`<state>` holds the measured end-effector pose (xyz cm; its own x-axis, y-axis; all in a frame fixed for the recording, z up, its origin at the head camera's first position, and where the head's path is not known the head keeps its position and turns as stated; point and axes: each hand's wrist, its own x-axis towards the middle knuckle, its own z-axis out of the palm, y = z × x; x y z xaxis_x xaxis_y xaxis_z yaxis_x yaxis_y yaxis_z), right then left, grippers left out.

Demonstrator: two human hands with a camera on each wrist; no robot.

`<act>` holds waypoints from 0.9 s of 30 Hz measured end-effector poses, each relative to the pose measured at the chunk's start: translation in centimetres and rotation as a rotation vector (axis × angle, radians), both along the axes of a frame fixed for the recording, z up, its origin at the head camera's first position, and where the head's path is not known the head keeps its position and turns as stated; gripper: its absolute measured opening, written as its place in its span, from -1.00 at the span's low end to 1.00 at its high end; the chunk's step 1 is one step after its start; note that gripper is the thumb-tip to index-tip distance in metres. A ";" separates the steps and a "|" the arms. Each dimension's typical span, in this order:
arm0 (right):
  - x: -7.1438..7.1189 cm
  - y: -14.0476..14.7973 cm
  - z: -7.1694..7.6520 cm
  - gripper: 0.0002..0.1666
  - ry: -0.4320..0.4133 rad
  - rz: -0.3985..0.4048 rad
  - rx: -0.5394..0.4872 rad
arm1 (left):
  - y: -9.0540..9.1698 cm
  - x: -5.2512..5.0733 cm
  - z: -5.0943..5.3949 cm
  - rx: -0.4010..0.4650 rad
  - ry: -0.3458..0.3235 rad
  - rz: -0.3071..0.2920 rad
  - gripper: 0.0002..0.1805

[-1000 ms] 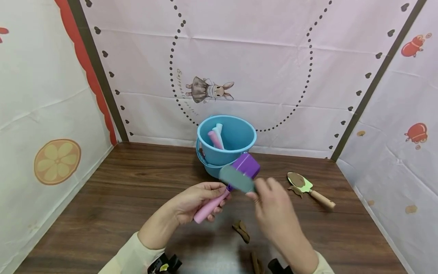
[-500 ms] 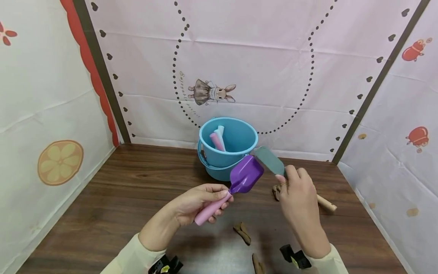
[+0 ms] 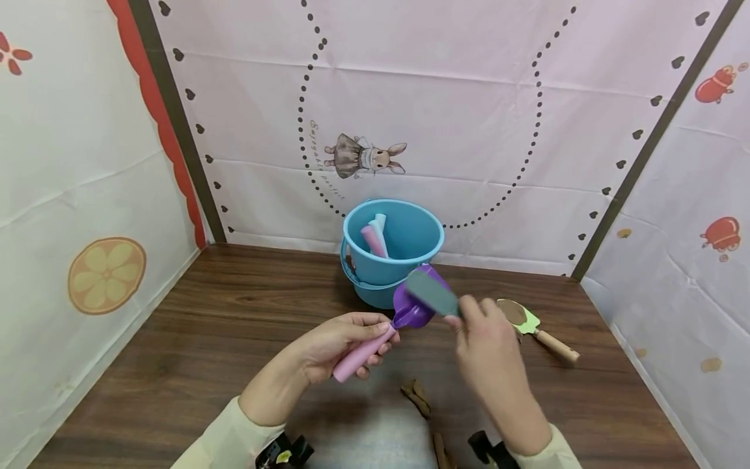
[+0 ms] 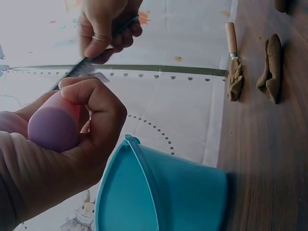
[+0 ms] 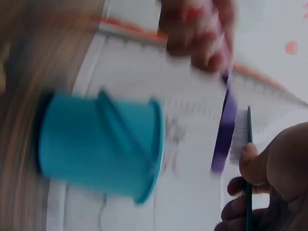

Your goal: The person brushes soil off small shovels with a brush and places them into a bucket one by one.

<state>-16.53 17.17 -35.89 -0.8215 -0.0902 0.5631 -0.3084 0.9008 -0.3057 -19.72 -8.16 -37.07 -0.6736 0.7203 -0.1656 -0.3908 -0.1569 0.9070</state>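
My left hand (image 3: 347, 342) grips the pink handle of a purple toy shovel (image 3: 405, 311), its scoop raised above the table in front of the bucket. In my right hand (image 3: 489, 348) is a dark green brush (image 3: 432, 292), pinched between thumb and fingers. The right wrist view shows its pale bristles (image 5: 239, 139) facing the shovel's scoop, very close to it; contact is hard to tell through the blur. Seen from the left wrist, the rounded end of the handle (image 4: 54, 126) shows inside my curled left fingers.
A blue bucket (image 3: 383, 266) stands at the back, with pink and light-blue handles (image 3: 377, 236) sticking up inside. A green trowel (image 3: 541, 332) with a wooden handle lies to the right, brown clay on its blade. Brown clay pieces (image 3: 416, 398) lie nearer me.
My right hand moved the brush right, off the shovel's scoop, then back left over it. The left hand has stayed nearly still, the scoop turning slightly.
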 end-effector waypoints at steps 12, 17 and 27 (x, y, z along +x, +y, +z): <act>1.5 -1.6 -0.2 -0.73 0.070 0.107 0.057 | 0.1 -0.1 -0.2 0.000 -0.032 -0.007 -0.71; 1.1 -1.8 -0.7 -0.70 0.090 0.080 0.065 | -0.1 -0.2 -0.1 -0.005 0.004 -0.001 -0.71; -0.4 0.8 -0.1 -0.70 0.122 -0.066 -0.006 | -0.2 -0.3 0.0 -0.024 0.065 -0.014 -0.72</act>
<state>-16.97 17.99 -36.00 -0.7511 -0.0345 0.6593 -0.2836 0.9186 -0.2751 -20.06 -8.38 -37.09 -0.6734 0.7261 -0.1389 -0.3326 -0.1298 0.9341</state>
